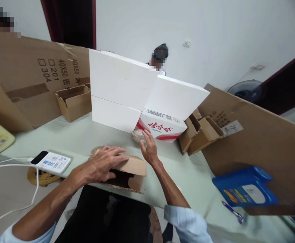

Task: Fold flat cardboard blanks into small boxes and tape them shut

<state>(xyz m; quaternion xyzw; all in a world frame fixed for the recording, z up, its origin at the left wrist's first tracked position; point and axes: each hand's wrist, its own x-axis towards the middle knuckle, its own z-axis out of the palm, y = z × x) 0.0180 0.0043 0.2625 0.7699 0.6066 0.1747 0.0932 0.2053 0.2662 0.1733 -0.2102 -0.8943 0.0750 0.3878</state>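
Note:
A small open cardboard box lies near the front edge of the table, its dark opening facing me. My left hand holds it, fingers stretched over the top panel and thumb at the opening. Farther out, my right hand reaches to a roundish, translucent wrapped thing whose exact kind is blurred. My right fingers are extended and apart, touching or very close to its right side. Behind it stands a white and red printed carton.
Large white boxes stand at the back. Small open cardboard boxes sit at both sides, before big cardboard panels. A white power bank with a cable lies left. A blue bottle and purple pen-like item lie right. People are behind.

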